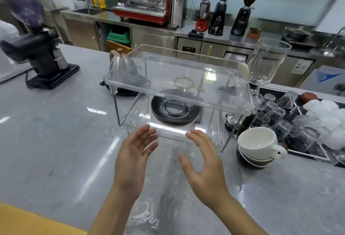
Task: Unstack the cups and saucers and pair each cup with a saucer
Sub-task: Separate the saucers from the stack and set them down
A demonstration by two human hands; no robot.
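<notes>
Black saucers were stacked just beyond the fingers, under a clear acrylic shelf on thin wire legs. Both hands were held empty over the grey worktop, the left hand and the right hand with fingers spread and relaxed, nothing gripped. The white cups were nested to the right of the right fingers, on what looked like more saucers. Trouble was judged likely if the saucers were lifted too high: the shelf could be struck and tipped. Upturned glasses were crowded just beyond the cups, so a wide reach could knock them over.
</notes>
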